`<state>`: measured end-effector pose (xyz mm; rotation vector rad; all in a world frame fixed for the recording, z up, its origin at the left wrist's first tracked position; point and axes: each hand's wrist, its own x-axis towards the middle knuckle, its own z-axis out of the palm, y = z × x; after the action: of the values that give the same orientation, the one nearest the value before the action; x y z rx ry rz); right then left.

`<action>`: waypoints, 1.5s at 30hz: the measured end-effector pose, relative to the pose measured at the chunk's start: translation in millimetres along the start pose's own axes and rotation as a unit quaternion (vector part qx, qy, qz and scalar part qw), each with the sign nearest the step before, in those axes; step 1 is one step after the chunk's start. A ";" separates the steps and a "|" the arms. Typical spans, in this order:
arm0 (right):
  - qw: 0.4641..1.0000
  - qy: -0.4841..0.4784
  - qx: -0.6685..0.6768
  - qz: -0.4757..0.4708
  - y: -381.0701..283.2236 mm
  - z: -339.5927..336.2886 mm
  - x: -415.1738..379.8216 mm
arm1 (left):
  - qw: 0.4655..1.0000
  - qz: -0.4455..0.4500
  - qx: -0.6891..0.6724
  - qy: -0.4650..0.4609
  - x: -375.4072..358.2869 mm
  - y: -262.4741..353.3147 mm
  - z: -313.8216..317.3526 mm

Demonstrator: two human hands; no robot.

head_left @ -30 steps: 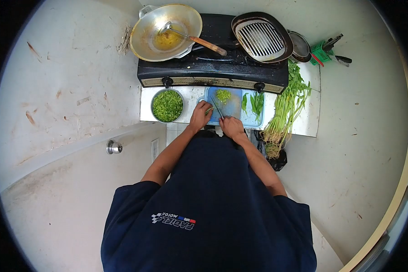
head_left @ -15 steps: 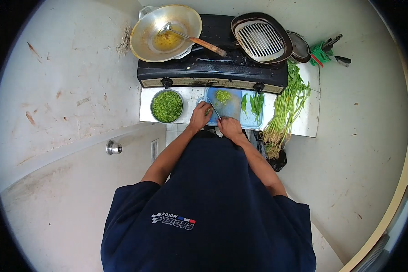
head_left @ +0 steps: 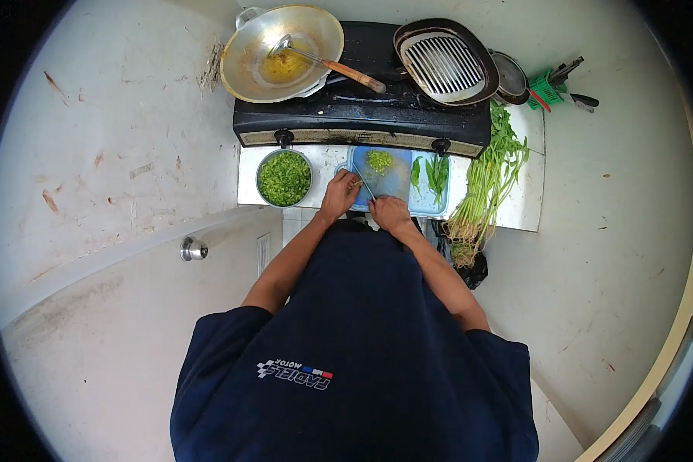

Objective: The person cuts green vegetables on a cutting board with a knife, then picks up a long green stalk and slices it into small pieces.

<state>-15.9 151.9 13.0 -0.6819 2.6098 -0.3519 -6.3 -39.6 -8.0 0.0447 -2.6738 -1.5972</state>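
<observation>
A blue cutting board lies on the counter in front of me. My right hand is closed round the handle of a knife, whose blade points up and left across the board. At the board's left side, my left hand has its fingers curled close to the blade, pinching a small green vegetable piece that they mostly hide. Chopped greens form a small heap near the board's far edge. Several whole green leaves lie to the right. Left of my hands stands a pot full of chopped greens.
Behind the board is a black gas stove. It carries a wok with a wooden-handled ladle, and a grill pan. A bunch of rooted greens hangs over the counter's front edge. A green basket holds utensils.
The view has shifted very slightly. My left fingers have moved a little at the blade; the right hand and knife stay nearly in place.
</observation>
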 end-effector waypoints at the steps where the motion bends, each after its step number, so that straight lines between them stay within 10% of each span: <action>1: 1.000 0.000 -0.001 0.003 0.1 -0.4 -2.9 | 1.000 -0.004 0.005 -0.001 -0.3 -0.9 -0.3; 45: 0.998 0.035 0.054 0.015 3.4 -11.0 2.0 | 0.999 0.030 0.032 -0.025 11.3 4.4 3.0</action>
<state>-23.9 155.2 20.9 -0.6044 2.6411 -0.5135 -17.7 -35.3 -5.5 -0.0725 -2.7352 -1.5150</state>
